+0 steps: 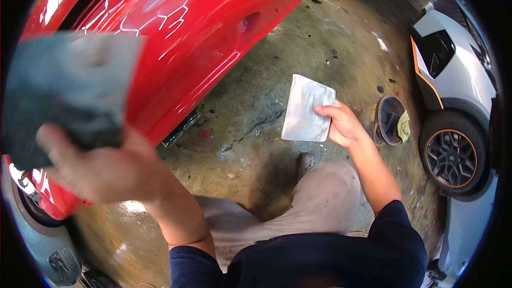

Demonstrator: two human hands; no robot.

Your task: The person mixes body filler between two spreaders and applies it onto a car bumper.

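Note:
My left hand (106, 173), smeared by motion, is closed on a flat, dark grey board (74, 74) with pale smears over its upper part. Its thumb presses on the near face, and the fingers behind are hidden. The board stands in front of the red car body (186, 32); whether it touches cannot be told. My right hand (346, 122) grips a thin, whitish square plate (309, 108) with rounded corners and smudges. The thumb lies on its face, the other fingers behind it. This plate is held over the floor, apart from the car.
Stained concrete floor (256, 154) lies below me. To the right a dark round tub (388, 120) has a yellow-green cloth (404, 128) over its rim. Beyond it stands a silver-white car (464, 53) with an orange-rimmed wheel (452, 157). Another pale vehicle part (40, 240) shows lower left.

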